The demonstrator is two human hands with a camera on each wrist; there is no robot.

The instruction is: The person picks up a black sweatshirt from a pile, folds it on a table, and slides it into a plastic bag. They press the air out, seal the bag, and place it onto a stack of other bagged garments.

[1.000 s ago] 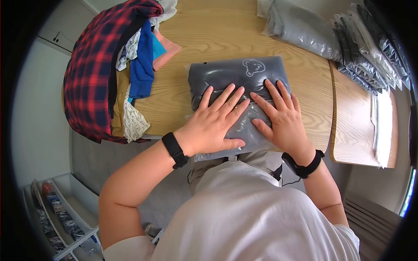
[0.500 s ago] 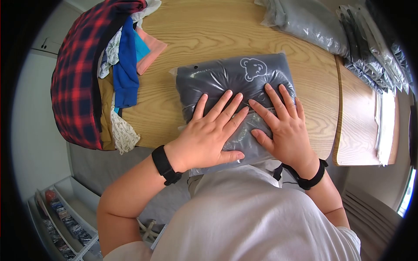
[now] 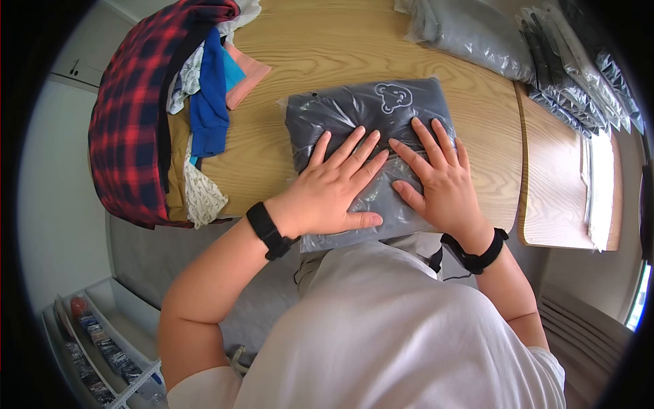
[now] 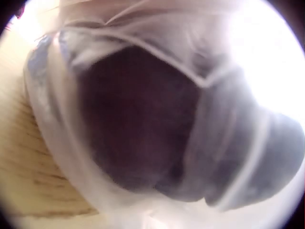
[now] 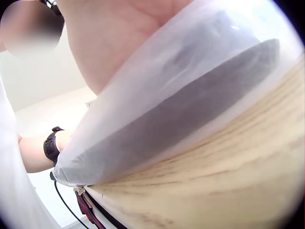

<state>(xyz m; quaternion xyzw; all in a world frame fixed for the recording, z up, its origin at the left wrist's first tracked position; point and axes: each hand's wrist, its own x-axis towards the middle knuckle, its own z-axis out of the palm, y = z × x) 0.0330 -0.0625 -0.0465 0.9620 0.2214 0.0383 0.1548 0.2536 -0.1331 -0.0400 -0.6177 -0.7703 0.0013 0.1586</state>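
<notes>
A folded dark garment with a white bear outline lies in a clear plastic bag (image 3: 340, 112) at the front edge of the wooden table. My left hand (image 3: 334, 191) rests on the bag's left half, palm down with the fingers spread. On the right half my right hand (image 3: 439, 180) presses flat, its fingers pointing away from me. The plastic wrinkles around the fingertips. In the left wrist view the bag's side (image 4: 138, 119) shows dark folded cloth behind hazy film. The right wrist view has the bag's edge (image 5: 181, 105) lying along the wood under my palm.
A red-and-navy plaid cloth bundle (image 3: 136, 116) with several garments spilling out stands at the left. Bagged dark clothes (image 3: 470, 41) lie at the back right, beside a stack of more bags (image 3: 572, 75). A white divided bin (image 3: 129, 307) sits low at the left.
Both hands stay spread on the bag. The view has shifted slightly back and forth, and the creases in the plastic near the bag's top have changed.
</notes>
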